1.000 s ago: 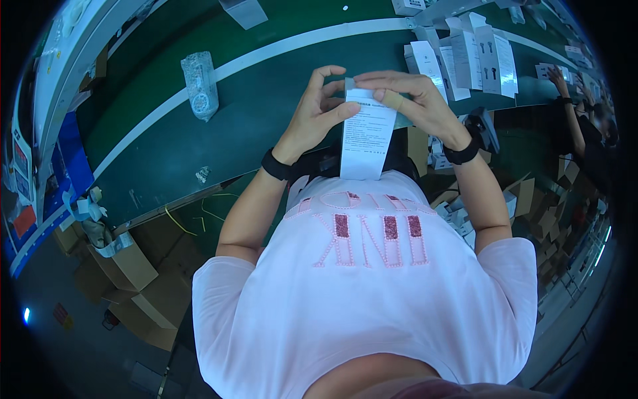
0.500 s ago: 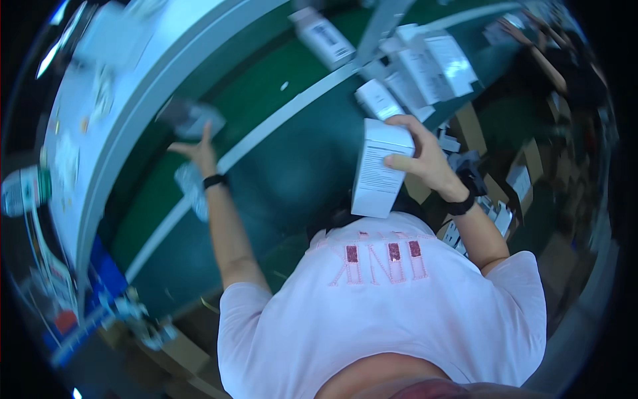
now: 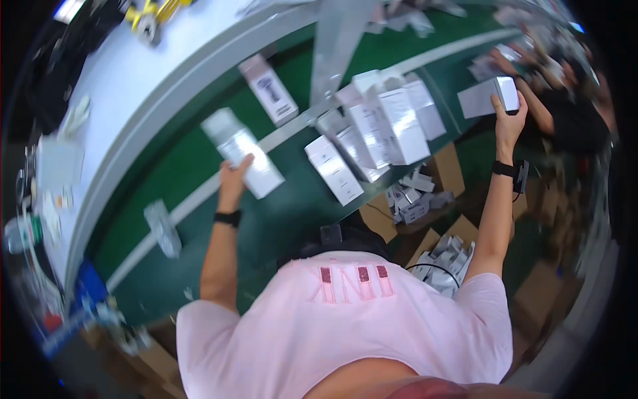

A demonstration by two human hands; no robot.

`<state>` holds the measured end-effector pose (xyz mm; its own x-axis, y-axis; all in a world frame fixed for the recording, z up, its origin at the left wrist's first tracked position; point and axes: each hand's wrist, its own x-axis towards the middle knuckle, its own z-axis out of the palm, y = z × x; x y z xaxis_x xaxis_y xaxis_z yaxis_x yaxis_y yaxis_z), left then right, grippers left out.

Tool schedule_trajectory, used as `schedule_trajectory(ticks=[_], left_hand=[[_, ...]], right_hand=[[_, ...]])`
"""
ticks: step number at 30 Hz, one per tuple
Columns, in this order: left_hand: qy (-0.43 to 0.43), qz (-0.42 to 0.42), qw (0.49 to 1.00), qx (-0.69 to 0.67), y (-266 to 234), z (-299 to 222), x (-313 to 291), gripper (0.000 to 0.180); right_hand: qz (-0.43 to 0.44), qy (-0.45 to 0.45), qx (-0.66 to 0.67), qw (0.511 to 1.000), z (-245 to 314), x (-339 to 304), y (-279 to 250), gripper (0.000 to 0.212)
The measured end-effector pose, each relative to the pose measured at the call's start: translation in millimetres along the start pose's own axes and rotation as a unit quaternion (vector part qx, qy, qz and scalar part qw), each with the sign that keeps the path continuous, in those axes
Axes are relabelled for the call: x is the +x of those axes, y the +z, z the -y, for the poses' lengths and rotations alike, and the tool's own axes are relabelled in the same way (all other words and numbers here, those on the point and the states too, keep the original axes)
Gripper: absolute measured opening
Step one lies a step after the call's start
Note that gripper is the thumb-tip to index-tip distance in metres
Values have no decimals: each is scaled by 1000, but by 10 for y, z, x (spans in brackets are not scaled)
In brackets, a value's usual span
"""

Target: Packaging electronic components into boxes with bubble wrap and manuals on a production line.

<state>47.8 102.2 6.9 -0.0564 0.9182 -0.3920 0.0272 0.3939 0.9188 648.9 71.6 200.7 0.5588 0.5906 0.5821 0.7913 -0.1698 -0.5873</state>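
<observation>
Nearest the body, a cardboard carton (image 3: pixel 468 229) holds a jumble of small white pieces (image 3: pixel 449 263), and just beyond it a second carton (image 3: pixel 448 167) holds more. Over the green table (image 3: pixel 292 216), the left hand (image 3: pixel 232 181) grasps a long white box (image 3: pixel 256 163), contents hidden, left of a cluster of white boxes (image 3: pixel 402 123). Farther out to the right, the right hand (image 3: pixel 510 121) grips another white box (image 3: pixel 507 93) near a co-worker's arm (image 3: pixel 538 106).

Green workbench (image 3: pixel 296 211) with pale lengthwise stripe (image 3: pixel 195 198), white counter (image 3: pixel 136 100) beyond.
</observation>
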Motion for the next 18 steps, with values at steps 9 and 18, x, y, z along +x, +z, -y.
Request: schedule_trajectory(ticks=[9,18], left_hand=[[-105,42,941,319,1050,231,-366,81],[32,-193,914,356,813,-72,1672,116]], right_hand=[[269,61,-51,960,-1586,10,1080,82],[390,-205,22,898,573,589,2499,75]])
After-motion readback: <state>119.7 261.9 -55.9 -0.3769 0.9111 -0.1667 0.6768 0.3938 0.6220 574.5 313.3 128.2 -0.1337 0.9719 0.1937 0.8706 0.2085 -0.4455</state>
